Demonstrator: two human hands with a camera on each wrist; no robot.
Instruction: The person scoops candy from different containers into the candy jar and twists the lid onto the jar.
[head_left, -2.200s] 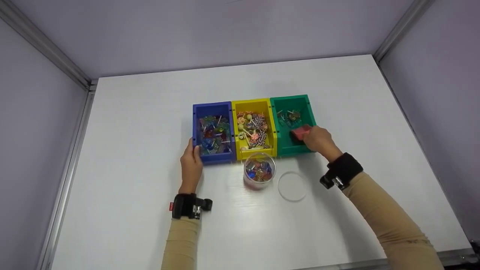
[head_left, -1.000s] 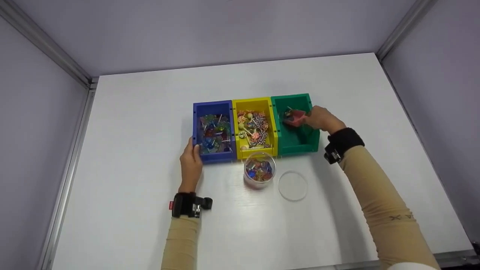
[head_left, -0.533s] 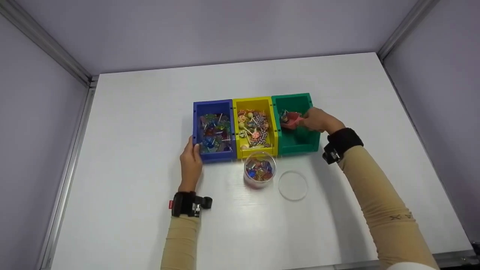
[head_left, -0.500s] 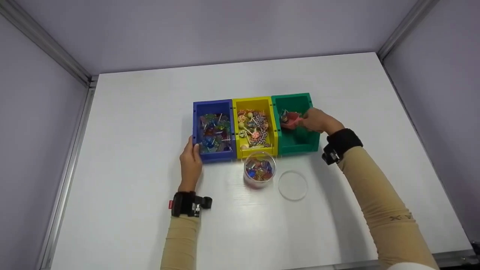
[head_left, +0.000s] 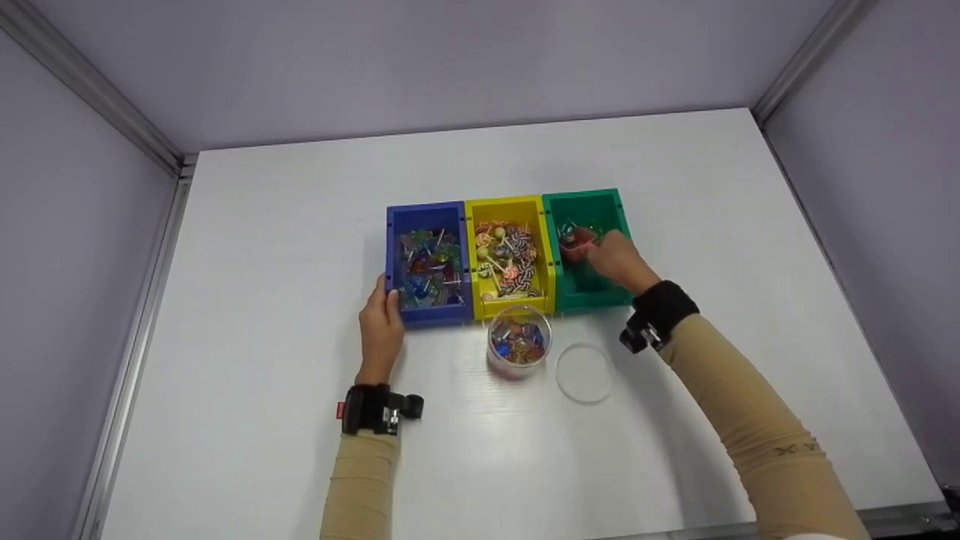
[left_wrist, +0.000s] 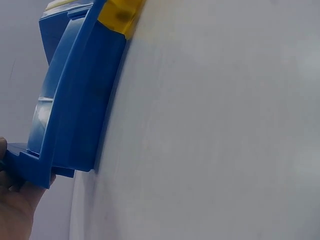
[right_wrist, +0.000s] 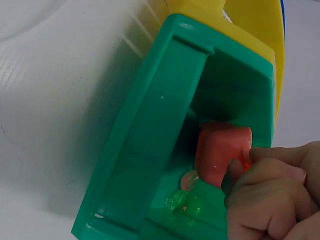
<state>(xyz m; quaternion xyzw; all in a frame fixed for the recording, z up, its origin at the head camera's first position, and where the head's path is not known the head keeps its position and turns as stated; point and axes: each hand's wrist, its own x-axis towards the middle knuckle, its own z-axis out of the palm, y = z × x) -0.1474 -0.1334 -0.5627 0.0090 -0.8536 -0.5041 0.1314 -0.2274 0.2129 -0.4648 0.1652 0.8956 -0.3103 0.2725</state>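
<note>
My right hand (head_left: 619, 261) pinches the handle of a small red scoop (right_wrist: 224, 150) inside the green bin (head_left: 589, 298). The scoop has a few wrapped lollipops at its mouth, and green candy pieces (right_wrist: 186, 200) lie beside it on the bin floor. At the left end of the row, my left hand (head_left: 381, 326) grips the side wall of the blue bin (head_left: 429, 316), thumb over the rim. Blue and green clear lollipops (head_left: 431, 266) fill that bin. The left wrist view shows the bin's blue outer wall (left_wrist: 82, 100) with the hand at its corner.
Between them stands the yellow bin (head_left: 517, 306) with swirled lollipops. A clear jar (head_left: 519, 341) of colourful candies is close in front of it. Right of the jar, a clear round lid (head_left: 583, 373) lies on the white table (head_left: 480, 465). Walls enclose the back and sides.
My right hand has carried the scoop from the green bin's front toward its back-left, where the lollipops lie, then the wrist has swung slightly left and nearer. The left hand stays put.
</note>
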